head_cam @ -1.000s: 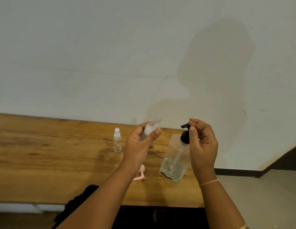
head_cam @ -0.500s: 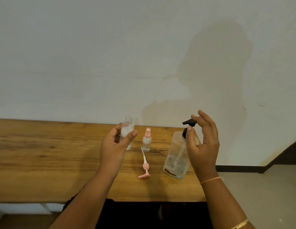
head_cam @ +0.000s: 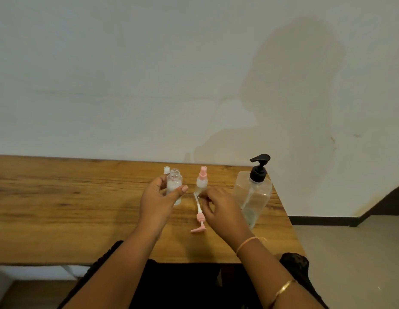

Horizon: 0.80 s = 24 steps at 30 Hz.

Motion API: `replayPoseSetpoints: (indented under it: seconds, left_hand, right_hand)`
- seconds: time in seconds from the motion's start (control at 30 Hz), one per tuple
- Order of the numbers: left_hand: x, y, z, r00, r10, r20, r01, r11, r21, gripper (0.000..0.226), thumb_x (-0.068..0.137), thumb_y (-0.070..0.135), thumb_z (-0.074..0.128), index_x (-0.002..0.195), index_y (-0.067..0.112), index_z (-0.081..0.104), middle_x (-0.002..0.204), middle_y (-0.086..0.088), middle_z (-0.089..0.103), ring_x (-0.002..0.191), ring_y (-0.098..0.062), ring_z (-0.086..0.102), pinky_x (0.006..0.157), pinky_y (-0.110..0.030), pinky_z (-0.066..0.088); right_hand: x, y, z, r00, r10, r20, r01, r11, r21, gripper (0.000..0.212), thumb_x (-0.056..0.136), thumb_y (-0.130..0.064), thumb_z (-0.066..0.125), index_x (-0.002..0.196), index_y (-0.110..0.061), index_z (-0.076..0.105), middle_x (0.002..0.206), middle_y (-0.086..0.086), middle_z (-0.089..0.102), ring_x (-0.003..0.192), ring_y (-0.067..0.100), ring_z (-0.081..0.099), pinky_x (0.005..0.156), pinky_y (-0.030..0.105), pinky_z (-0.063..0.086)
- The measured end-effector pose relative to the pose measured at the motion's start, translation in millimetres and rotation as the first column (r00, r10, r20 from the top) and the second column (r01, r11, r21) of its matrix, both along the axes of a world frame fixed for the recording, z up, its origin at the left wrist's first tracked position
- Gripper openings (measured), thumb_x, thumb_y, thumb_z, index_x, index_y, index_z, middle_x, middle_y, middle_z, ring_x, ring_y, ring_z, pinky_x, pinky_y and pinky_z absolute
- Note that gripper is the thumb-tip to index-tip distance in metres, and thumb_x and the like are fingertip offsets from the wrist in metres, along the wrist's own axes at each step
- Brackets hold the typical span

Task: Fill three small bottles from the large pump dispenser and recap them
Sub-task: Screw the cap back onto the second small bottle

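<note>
Left hand (head_cam: 159, 200) grips an uncapped small bottle (head_cam: 174, 186). Right hand (head_cam: 220, 210), fingers curled, lies at the tube of the pink pump cap (head_cam: 200, 218); its grip cannot be told. The large pump dispenser (head_cam: 253, 192) stands to the right.

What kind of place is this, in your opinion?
Probably a plain room in a home: a wooden table against a stained white wall, holding a pump dispenser and a pink-capped spray bottle.

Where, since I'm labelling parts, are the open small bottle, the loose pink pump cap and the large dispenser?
open small bottle (head_cam: 174, 182): head view, on its clear body below the neck.
loose pink pump cap (head_cam: 200, 217): head view, on its pink collar.
large dispenser (head_cam: 253, 192): head view, on its clear body.
</note>
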<state>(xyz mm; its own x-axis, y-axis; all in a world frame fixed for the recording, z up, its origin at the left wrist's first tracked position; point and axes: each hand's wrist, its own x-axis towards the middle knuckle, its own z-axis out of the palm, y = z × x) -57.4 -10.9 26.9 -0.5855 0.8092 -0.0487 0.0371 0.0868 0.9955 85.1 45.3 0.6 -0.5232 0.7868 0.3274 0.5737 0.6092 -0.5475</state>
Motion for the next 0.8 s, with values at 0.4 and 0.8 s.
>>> replayPoseSetpoints:
  seconds: [0.4,0.8]
  left_hand:
    - [-3.3,5.7,-7.2,0.996,-0.090,-0.014,0.090,0.996,-0.024,0.031,0.076,0.017,0.076,0.096,0.033,0.058,0.104,0.007,0.065,0.102,-0.016,0.059,0.085,-0.035,0.051]
    - [-7.2,9.8,-11.0,0.996,-0.087,-0.026,0.086,0.996,-0.019,0.034,0.075,0.016,0.077,0.098,0.033,0.058,0.101,0.010,0.066,0.097,-0.014,0.062,0.082,-0.034,0.054]
  right_hand:
    - [-28.0,8.8,-42.0,0.852,0.091,0.515,0.116,0.927,-0.356,0.032,0.096,-0.030,0.046,0.124,-0.018,0.055,0.123,0.012,0.050,0.111,0.031,0.053,0.096,0.039,0.045]
    - [-28.9,5.7,-15.9,0.948,-0.045,0.315,0.141,0.947,-0.289,0.021,0.092,-0.010,0.050,0.112,-0.016,0.048,0.103,0.005,0.061,0.092,0.022,0.060,0.070,0.027,0.042]
